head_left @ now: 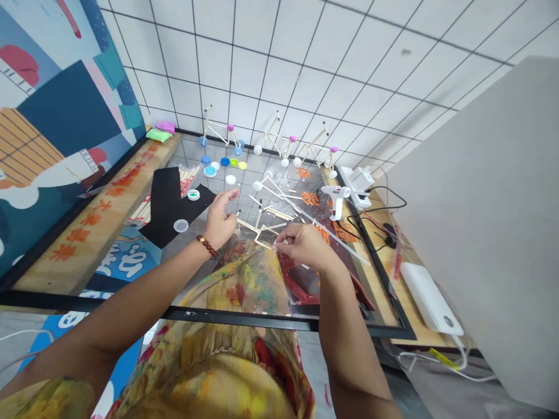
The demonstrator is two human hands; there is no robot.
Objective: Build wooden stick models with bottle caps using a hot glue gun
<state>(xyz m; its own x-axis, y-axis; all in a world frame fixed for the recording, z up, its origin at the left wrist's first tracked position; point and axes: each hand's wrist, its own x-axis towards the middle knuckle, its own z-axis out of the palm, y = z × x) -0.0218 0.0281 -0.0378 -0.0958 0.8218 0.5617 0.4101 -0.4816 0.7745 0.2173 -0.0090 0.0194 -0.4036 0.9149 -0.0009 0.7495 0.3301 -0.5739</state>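
Plenty of Lettering, None I Can Read for Certain

Down the wooden strip (52,276) on my left runs a line of orange characters (78,234); they look Chinese, but they are too blurred and slanted for me to make out. More orange writing (310,198) shows at the right part of the glass tabletop (248,181), some of it just beside my right hand (303,244); whether it is on the glass or under it, I can't tell. At lower left, bold white shapes (131,263) on a blue panel (151,259) resemble lettering, illegible to me. Left of my left hand (221,221), a white lid (193,195) carries green print too small to read.
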